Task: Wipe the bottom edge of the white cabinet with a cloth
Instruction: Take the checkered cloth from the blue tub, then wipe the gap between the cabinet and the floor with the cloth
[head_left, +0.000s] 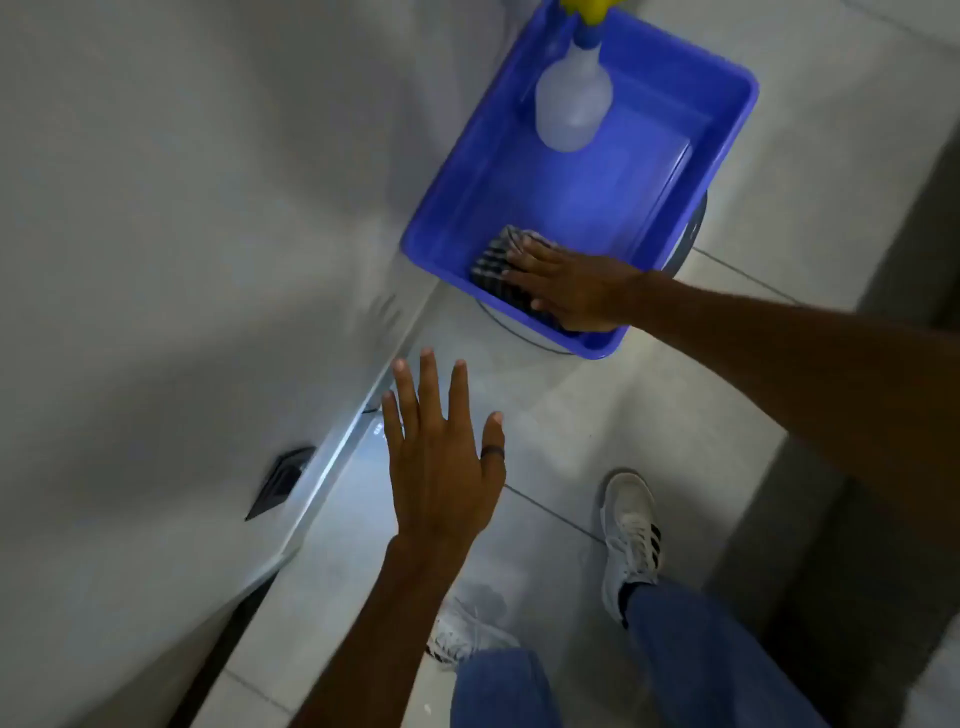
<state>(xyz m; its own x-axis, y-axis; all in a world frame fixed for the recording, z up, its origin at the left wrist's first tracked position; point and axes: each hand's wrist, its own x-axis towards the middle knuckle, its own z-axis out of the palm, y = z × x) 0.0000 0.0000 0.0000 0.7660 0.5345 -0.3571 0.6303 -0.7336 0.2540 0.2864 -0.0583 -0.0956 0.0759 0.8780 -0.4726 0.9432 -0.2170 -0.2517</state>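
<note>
Cloth (496, 273) in blue tub (727, 130) under flat right-hand fingers (524, 270); left fingers (428, 384) spread.

A pale tiled floor (561, 415) with thin dark grout lines carries everything. On its left stands the white cabinet (171, 249), its bottom edge (332, 462) running from near left to far right. At the far side sits a blue tub (722, 135), seemingly on a round base. Two white sneakers, the right one (631, 535) and the left one (462, 631), stand near.
</note>
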